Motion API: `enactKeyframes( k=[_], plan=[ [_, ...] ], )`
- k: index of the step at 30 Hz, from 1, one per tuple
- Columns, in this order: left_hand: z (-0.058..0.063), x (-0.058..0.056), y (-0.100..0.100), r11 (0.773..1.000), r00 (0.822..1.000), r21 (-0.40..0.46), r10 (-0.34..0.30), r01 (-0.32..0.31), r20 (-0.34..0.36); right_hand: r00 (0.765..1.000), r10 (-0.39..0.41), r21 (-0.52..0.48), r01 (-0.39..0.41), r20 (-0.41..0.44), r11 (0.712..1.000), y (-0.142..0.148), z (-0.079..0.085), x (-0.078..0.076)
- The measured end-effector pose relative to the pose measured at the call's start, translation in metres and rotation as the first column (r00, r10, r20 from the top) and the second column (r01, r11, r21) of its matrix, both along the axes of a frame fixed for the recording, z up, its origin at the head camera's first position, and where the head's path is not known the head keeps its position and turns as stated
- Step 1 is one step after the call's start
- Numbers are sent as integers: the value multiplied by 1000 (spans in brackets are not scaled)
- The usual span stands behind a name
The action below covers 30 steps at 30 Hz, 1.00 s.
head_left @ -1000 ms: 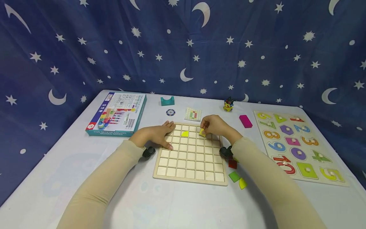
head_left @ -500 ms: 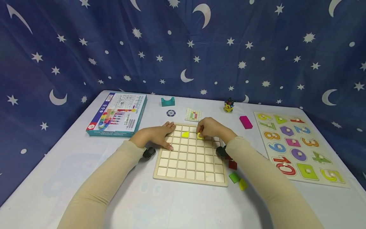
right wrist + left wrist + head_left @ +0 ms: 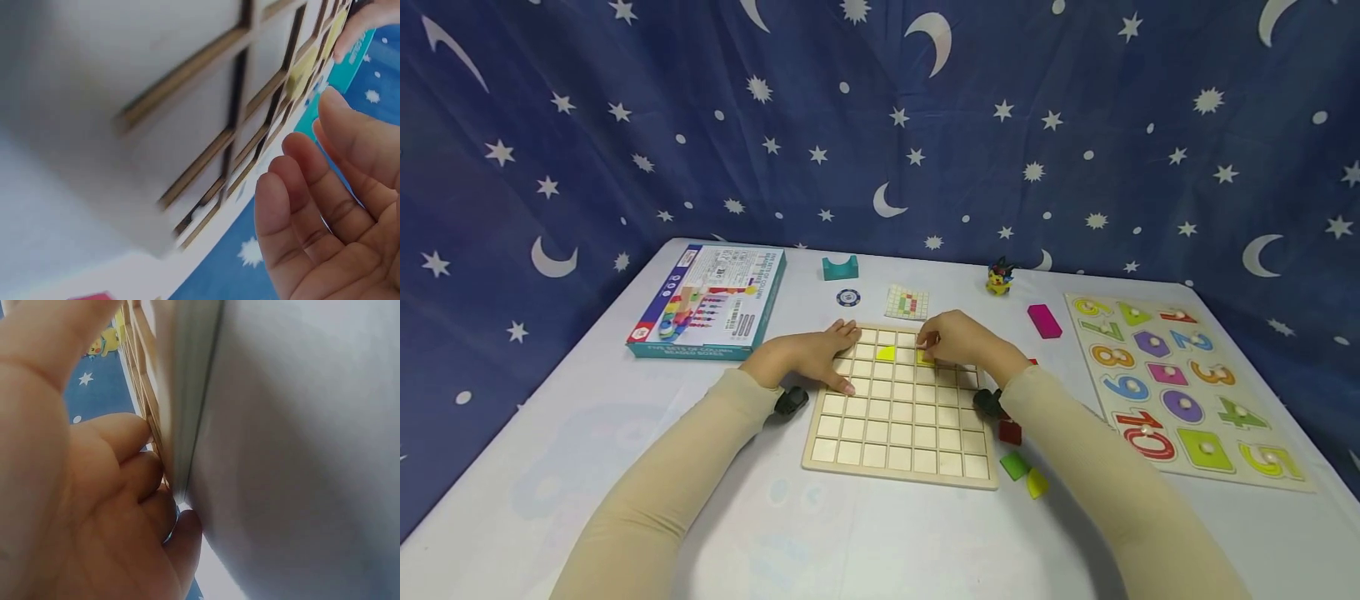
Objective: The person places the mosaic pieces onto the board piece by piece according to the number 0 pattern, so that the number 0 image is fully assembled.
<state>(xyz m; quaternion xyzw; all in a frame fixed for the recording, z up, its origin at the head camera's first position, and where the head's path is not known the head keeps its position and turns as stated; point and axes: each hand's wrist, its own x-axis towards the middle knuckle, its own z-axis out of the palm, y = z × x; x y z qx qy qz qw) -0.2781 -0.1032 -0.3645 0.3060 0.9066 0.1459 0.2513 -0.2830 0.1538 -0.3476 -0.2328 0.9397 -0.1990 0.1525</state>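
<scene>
A wooden grid board (image 3: 900,412) lies flat on the table. My left hand (image 3: 811,353) rests on its left edge with fingers and thumb spread; the left wrist view shows the fingers along the board's side. One yellow piece (image 3: 886,353) sits in a cell near the far edge. Farther right in that row is a second yellow piece (image 3: 925,359), partly hidden by my right hand (image 3: 958,337). In the right wrist view this yellow piece (image 3: 303,72) is in the grid, and the loosely bent fingers and thumb are just off it, holding nothing.
Red (image 3: 1010,432), green (image 3: 1015,465) and yellow (image 3: 1037,482) pieces lie right of the board. Behind it are a pattern card (image 3: 907,302), a chip (image 3: 848,297) and a teal block (image 3: 840,267). A number puzzle (image 3: 1187,383) is at right, a box (image 3: 707,300) at left.
My right hand has moved slightly left with the second yellow piece, which has gone from between its fingers into a grid cell. The left hand has stayed on the board's edge.
</scene>
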Motion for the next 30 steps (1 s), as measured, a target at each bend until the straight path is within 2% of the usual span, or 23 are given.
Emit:
enactKeyframes(
  k=[6,10,14,17,21,25,30],
  plan=[
    [0,1,2,1000,1000,-17,4,-4,14,996,-84,-10,84,4,996,28,0,5],
    [1,2,2,1000,1000,-9,2,-1,23,985,-168,0,168,27,986,52,1,5],
    [3,2,2,1000,1000,-1,6,-6,23,974,-226,24,226,10,974,79,0,4],
    [4,2,2,1000,1000,1,7,-7,16,968,-252,37,252,0,967,96,-3,4],
    [3,1,1,1000,1000,0,11,-11,15,960,-277,48,275,40,960,114,-6,5],
    [1,0,1,1000,1000,6,8,-8,15,951,-300,70,295,78,953,124,-6,8],
    [-1,-1,2,1000,1000,7,-2,2,11,952,-287,52,283,108,958,131,-8,13]
  ],
)
